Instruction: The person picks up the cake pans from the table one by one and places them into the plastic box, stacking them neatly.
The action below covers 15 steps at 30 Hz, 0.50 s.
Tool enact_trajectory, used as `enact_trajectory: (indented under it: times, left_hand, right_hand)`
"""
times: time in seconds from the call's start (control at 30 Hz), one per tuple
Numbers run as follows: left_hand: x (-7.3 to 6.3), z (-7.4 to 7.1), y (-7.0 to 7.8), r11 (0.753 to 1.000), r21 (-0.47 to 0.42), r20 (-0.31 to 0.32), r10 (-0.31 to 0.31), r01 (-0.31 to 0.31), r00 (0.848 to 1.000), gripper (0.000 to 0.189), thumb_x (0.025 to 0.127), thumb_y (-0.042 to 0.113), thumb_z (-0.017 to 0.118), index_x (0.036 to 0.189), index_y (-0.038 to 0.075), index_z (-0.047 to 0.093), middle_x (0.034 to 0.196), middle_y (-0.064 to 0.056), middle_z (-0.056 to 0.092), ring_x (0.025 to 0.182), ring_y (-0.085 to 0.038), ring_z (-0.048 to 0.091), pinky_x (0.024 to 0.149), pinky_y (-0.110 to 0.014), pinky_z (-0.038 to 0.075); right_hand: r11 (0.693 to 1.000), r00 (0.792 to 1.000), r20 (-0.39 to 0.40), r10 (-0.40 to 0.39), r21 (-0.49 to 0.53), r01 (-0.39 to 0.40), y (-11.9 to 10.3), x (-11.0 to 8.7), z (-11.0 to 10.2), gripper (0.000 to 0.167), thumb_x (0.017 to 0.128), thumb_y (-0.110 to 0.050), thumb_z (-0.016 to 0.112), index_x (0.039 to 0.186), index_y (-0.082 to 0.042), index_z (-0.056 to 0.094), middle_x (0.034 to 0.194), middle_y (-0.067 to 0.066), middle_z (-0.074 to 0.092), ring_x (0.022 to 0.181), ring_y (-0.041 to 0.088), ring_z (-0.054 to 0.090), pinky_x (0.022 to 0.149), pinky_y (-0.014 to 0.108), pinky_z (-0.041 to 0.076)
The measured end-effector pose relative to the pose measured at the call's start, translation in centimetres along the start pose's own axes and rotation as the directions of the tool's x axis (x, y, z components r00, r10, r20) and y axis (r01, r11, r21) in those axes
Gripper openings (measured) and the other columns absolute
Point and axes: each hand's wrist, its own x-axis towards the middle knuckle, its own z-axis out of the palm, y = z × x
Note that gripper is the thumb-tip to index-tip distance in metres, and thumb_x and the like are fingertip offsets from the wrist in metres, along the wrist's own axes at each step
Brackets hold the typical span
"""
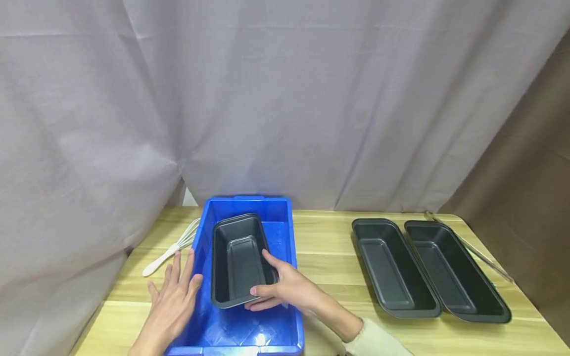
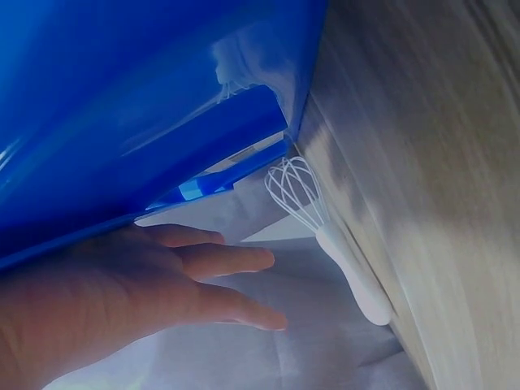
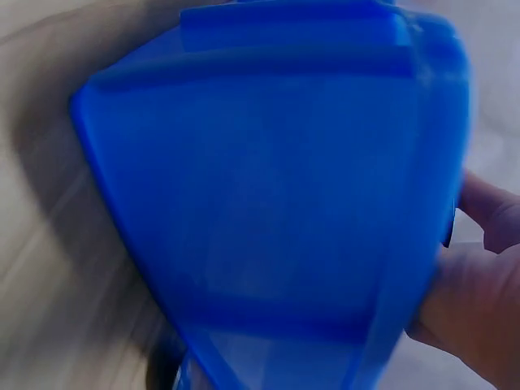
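A dark loaf pan (image 1: 242,267) is inside the outline of the blue plastic bin (image 1: 297,316) in the head view, slightly tilted. My right hand (image 1: 289,287) grips its near right corner, thumb and fingers about the rim. In the right wrist view the bin's outer wall (image 3: 260,187) hides the pan almost wholly, and only part of the right hand (image 3: 479,284) shows. My left hand (image 1: 171,301) rests at the bin's left rim with its fingers spread and straight. The left wrist view shows that hand (image 2: 154,276) beside the bin wall, holding nothing.
A white whisk (image 1: 173,249) lies on the wooden table (image 1: 325,247) just left of the bin. To the right stand two longer dark loaf pans (image 1: 387,277), side by side. Beyond them lies a long thin rod (image 1: 481,254) near the table's right edge. A grey curtain (image 1: 285,99) hangs behind.
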Motion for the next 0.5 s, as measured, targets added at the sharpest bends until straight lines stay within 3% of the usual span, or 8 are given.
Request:
enact_trajectory:
  times: [0.13, 0.3, 0.5]
  left_hand:
    - [-0.2, 0.0, -0.1, 1.0, -0.005, 0.015, -0.013, 0.013, 1.0, 0.065, 0.121, 0.039, 0.033, 0.175, 0.005, 0.018, 0.178, -0.036, 0.008, 0.159, -0.068, 0.016, 0.113, -0.096, 0.0]
    - [0.0, -0.1, 0.0, 1.0, -0.01, 0.019, -0.008, 0.009, 1.0, 0.067, 0.121, 0.041, 0.034, 0.175, 0.004, 0.019, 0.178, -0.037, 0.009, 0.158, -0.068, 0.016, 0.112, -0.096, 0.001]
    - [0.1, -0.1, 0.2, 1.0, 0.0, 0.014, 0.002, -0.002, 1.0, 0.068, 0.121, 0.042, 0.034, 0.175, 0.003, 0.02, 0.177, -0.039, 0.01, 0.157, -0.07, 0.018, 0.111, -0.097, 0.004]
  right_hand:
    - [0.999, 1.0, -0.009, 0.024, -0.039, -0.025, 0.4, 0.9, 0.7, 0.103, 0.101, 0.013, 0.066, 0.174, 0.001, -0.006, 0.122, 0.042, 0.071, 0.11, 0.065, 0.072, 0.097, 0.061, 0.062]
    - [0.984, 0.998, -0.058, 0.013, -0.177, -0.023, 0.6, 1.7, 1.3, 0.105, 0.101, 0.006, 0.071, 0.174, 0.003, -0.005, 0.117, 0.031, 0.077, 0.105, 0.055, 0.078, 0.091, 0.052, 0.066]
    - [0.924, 0.992, -0.122, -0.03, -0.381, -0.019, 1.5, 2.3, 2.0, 0.107, 0.098, 0.002, 0.078, 0.172, 0.008, 0.002, 0.104, 0.02, 0.08, 0.088, 0.044, 0.083, 0.079, 0.045, 0.069]
